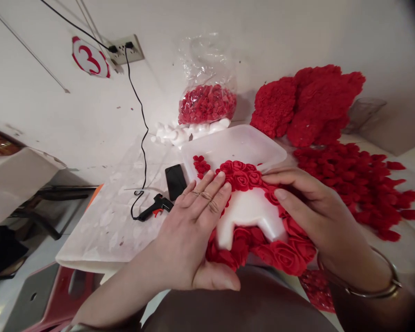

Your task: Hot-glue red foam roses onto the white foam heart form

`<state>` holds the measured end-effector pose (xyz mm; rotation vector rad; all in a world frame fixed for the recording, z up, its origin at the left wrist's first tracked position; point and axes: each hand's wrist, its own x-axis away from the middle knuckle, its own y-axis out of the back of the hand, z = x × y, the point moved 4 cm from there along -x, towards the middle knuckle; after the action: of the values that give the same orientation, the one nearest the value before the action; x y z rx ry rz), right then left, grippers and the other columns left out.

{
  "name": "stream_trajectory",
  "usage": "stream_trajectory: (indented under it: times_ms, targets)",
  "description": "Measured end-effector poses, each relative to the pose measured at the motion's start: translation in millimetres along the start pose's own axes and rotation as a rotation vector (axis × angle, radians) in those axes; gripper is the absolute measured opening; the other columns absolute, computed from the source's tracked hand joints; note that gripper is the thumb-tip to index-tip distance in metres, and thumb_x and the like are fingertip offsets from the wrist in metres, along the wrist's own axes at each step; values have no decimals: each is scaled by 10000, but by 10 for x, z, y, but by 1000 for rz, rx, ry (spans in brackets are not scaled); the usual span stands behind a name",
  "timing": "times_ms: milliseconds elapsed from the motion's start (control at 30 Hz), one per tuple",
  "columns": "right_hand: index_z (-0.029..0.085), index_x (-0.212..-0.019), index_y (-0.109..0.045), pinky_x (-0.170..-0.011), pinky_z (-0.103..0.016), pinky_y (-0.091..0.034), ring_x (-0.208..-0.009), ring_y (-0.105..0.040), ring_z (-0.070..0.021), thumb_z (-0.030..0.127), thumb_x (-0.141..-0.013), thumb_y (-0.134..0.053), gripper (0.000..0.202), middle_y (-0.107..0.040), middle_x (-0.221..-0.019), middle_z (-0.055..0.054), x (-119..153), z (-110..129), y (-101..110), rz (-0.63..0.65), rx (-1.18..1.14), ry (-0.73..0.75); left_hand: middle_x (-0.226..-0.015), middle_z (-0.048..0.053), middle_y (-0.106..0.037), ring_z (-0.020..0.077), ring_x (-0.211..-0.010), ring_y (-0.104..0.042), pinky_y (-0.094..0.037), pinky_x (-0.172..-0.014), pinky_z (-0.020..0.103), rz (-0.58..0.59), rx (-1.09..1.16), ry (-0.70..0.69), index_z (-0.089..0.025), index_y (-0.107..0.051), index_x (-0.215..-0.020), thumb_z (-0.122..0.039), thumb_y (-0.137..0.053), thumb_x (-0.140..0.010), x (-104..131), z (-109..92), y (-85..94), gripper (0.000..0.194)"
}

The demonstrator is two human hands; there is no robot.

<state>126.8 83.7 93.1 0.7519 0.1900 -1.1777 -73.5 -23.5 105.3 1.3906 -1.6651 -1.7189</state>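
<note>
**Foam form held between both hands, partly covered in red roses**

White foam form at centre frame, bare in the middle, ringed with glued red foam roses along top, right and lower edges. Exact shape of form hard to make out: left part hidden under left hand, right edge under right hand.

Left hand laid flat against left side of form, fingers straight and together, tips touching the top roses; thumb pressed below. Right hand cupped around right side of form, thumb on the rose rim; fingers hidden behind the form.

Directly behind form: translucent plastic tray, a few loose roses inside. Left of form: black glue gun on white paper, cord running up to wall socket; black phone between gun and tray. Far behind form: clear bag of roses. Right of form: heap of loose roses, partly cut off behind right wrist. Bangle on right wrist.
</note>
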Motion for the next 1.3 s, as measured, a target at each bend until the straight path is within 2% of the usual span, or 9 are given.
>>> stream_trajectory:
  times_ms: [233,367,467,567,700,800,900,1033,1300]
  targets:
    - [323,-1239,-648,-1089,-479,-501,-1236,-635,-239,420,-1013,-456,313,-689,-1294,-36,156,-133,27,-112,-213,-107,-1660,177,-268,338,-1539,-265,-297,-1241,545,-119,151,-14,-194,-150,-1627,-766,-201,-939,112,85,145,896]
    - [301,-1191,-675,-996,-443,-577,-1149,-689,-234,371,-1025,-416,316,-719,-1211,-63,203,-247,93,-185,-265,-222,-1593,151,-419,319,-1474,-407,-370,-1200,523,-328,251,144,-221,-343,-1573,-665,-263,-991,326,405,302,736]
    - [279,-1092,-716,-960,-421,-598,-1082,-715,-235,379,-1013,-439,305,-740,-1143,-79,178,-349,106,-189,-246,-298,-1408,133,-622,252,-1303,-591,-507,-1069,431,-338,188,329,-213,-556,-1410,-482,-388,-1028,330,738,322,497]
    - [263,-978,-749,-896,-418,-623,-1023,-737,-249,496,-984,-464,368,-761,-1087,-93,156,-475,76,-221,-368,-400,-1265,100,-707,217,-1158,-671,-547,-989,389,-173,33,456,-200,-632,-1298,-413,-407,-1028,74,1043,185,411]
    - [269,-957,-772,-771,-349,-645,-944,-765,-256,530,-906,-615,309,-781,-1072,-104,163,-635,34,-174,-377,-534,-1272,80,-701,222,-1168,-656,-518,-1004,372,240,-140,439,-213,-672,-1247,-309,-406,-1022,-484,1379,-263,360]
    - [280,-935,-778,-713,-318,-642,-858,-779,-254,484,-878,-675,235,-796,-996,-90,156,-724,15,-41,-283,-499,-1135,75,-729,227,-1090,-673,-529,-976,393,430,-175,422,-190,-721,-1083,-297,-526,-988,-831,1618,-613,243]
    - [287,-933,-781,-715,-283,-628,-864,-773,-243,439,-899,-658,198,-793,-978,-73,152,-802,5,4,-224,-452,-1213,96,-669,227,-1108,-648,-539,-978,463,584,-228,420,-153,-653,-1176,-360,-611,-964,-1039,1788,-876,299]
    - [299,-929,-790,-752,-271,-612,-906,-754,-236,442,-873,-690,183,-785,-977,-56,142,-894,-6,25,-224,-463,-1288,103,-624,233,-1134,-630,-549,-969,462,744,-252,400,-170,-613,-1250,-367,-621,-961,-1147,1807,-1057,350]
    - [230,-898,-781,-682,-277,-593,-833,-735,-232,674,-684,-764,493,-790,-943,-95,135,-996,-99,66,-288,-596,-1219,90,-650,214,-1068,-652,-569,-915,424,980,-238,427,-167,-630,-1209,-374,-632,-953,-1067,1624,-1244,329]
